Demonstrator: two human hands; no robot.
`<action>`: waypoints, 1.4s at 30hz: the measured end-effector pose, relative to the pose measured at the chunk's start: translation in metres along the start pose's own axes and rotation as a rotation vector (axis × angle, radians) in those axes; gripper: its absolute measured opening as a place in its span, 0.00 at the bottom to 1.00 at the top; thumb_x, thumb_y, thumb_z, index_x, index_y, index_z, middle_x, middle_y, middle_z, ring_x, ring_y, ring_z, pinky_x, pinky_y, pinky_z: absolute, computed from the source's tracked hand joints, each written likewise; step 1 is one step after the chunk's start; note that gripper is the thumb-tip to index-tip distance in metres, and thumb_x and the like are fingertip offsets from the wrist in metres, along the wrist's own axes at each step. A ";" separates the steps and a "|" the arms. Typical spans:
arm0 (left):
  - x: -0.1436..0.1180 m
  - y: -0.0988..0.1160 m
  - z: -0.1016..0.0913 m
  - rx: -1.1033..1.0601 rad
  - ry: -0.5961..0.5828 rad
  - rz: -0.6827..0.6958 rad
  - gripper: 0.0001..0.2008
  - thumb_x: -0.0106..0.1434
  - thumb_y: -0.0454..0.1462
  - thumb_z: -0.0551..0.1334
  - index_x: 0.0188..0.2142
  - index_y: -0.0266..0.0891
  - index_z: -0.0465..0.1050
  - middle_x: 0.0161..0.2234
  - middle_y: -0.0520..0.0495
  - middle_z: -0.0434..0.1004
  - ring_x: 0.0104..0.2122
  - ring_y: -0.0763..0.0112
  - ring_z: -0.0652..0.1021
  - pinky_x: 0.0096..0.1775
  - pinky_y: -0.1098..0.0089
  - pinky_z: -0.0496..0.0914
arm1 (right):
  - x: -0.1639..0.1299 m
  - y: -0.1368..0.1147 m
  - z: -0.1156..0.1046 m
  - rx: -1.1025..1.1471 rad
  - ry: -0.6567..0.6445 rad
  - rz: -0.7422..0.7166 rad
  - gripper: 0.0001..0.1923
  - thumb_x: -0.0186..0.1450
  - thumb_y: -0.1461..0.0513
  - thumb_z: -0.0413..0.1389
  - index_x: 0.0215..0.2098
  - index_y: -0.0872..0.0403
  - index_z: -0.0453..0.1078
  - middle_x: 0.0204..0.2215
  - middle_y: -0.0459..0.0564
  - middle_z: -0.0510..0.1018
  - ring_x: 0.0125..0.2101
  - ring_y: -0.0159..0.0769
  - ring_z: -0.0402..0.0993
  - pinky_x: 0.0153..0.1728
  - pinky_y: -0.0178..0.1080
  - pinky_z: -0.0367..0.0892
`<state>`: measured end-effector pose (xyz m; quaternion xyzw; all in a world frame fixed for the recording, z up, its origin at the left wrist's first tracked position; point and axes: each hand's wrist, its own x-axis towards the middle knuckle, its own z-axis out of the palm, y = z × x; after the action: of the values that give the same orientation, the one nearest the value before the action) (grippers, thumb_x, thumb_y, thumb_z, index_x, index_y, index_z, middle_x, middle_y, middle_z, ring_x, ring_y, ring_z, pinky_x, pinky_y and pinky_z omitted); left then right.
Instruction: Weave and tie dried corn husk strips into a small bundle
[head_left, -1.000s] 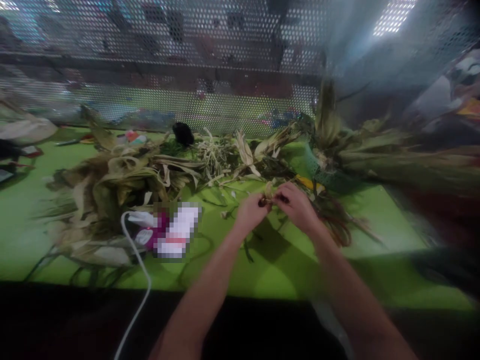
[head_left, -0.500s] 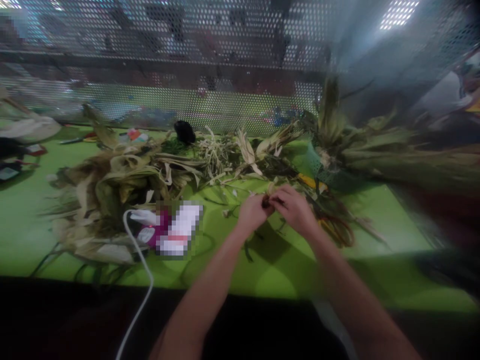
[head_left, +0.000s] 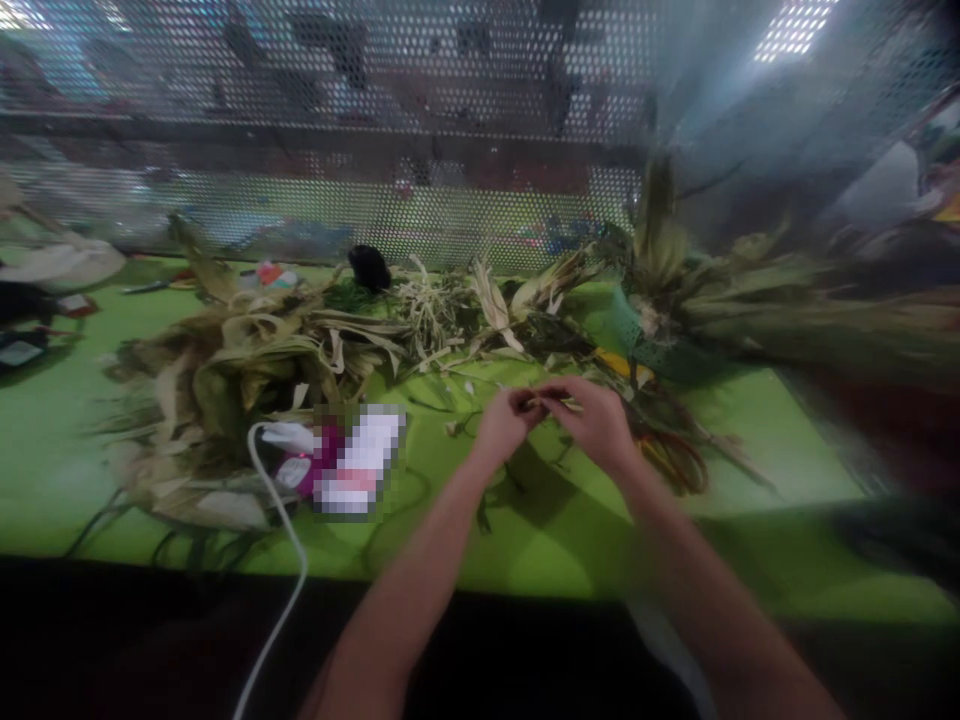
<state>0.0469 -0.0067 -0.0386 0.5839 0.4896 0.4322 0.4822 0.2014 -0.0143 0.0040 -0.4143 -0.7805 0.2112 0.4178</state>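
Green surface (head_left: 795,440) strewn with dried husks (head_left: 247,370)

At the left, the husks lie in a curled heap, with a purple device (head_left: 296,475) and a white cable (head_left: 300,550) at its near edge; a pixelated rectangle (head_left: 360,465) sits just right of the device. A black item (head_left: 369,268) rests farther back, then a tangle of pale strips (head_left: 431,310). Near the middle, the left hand (head_left: 504,425) has its grip closed on a small piece (head_left: 535,402), mostly hidden between the fingertips, above the surface. The right hand (head_left: 592,415) meets it there, grip pinched on that same piece. Orange loops (head_left: 686,465) lie beside the right wrist; a green basket (head_left: 630,325) stands beyond.
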 end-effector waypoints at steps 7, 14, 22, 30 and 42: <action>0.000 0.010 -0.001 -0.193 0.066 -0.116 0.13 0.50 0.42 0.66 0.20 0.37 0.66 0.16 0.56 0.62 0.18 0.79 0.61 0.23 0.73 0.54 | 0.001 0.000 0.001 -0.170 0.002 -0.152 0.13 0.67 0.65 0.52 0.45 0.47 0.76 0.40 0.50 0.81 0.42 0.42 0.75 0.45 0.45 0.67; 0.005 -0.001 -0.003 -0.513 0.159 -0.129 0.14 0.49 0.44 0.69 0.24 0.35 0.71 0.18 0.53 0.70 0.20 0.77 0.69 0.27 0.73 0.63 | 0.001 -0.010 0.005 -0.176 0.046 -0.177 0.11 0.67 0.63 0.54 0.47 0.49 0.74 0.43 0.51 0.79 0.45 0.43 0.72 0.45 0.45 0.65; 0.005 0.001 -0.001 -0.835 0.283 -0.256 0.19 0.51 0.48 0.70 0.34 0.38 0.71 0.27 0.51 0.77 0.27 0.74 0.77 0.27 0.74 0.64 | -0.006 -0.003 0.032 -0.281 0.024 -0.136 0.02 0.64 0.61 0.59 0.36 0.50 0.74 0.36 0.50 0.79 0.39 0.44 0.71 0.40 0.44 0.64; 0.002 0.001 0.010 -0.897 0.352 -0.304 0.16 0.51 0.44 0.71 0.34 0.38 0.72 0.27 0.53 0.75 0.24 0.79 0.72 0.27 0.74 0.63 | -0.010 -0.002 0.049 -0.652 0.017 -0.087 0.09 0.68 0.60 0.53 0.41 0.55 0.73 0.38 0.56 0.78 0.40 0.45 0.69 0.40 0.44 0.60; -0.003 0.011 0.004 -0.470 0.420 -0.049 0.10 0.59 0.42 0.64 0.30 0.38 0.69 0.24 0.54 0.68 0.27 0.75 0.68 0.32 0.73 0.63 | -0.008 -0.013 0.045 -0.446 -0.049 0.007 0.06 0.63 0.67 0.53 0.31 0.53 0.71 0.31 0.51 0.77 0.33 0.40 0.67 0.34 0.39 0.57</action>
<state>0.0522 -0.0110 -0.0281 0.3425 0.4792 0.6330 0.5025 0.1610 -0.0276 -0.0163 -0.4939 -0.8164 0.0451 0.2959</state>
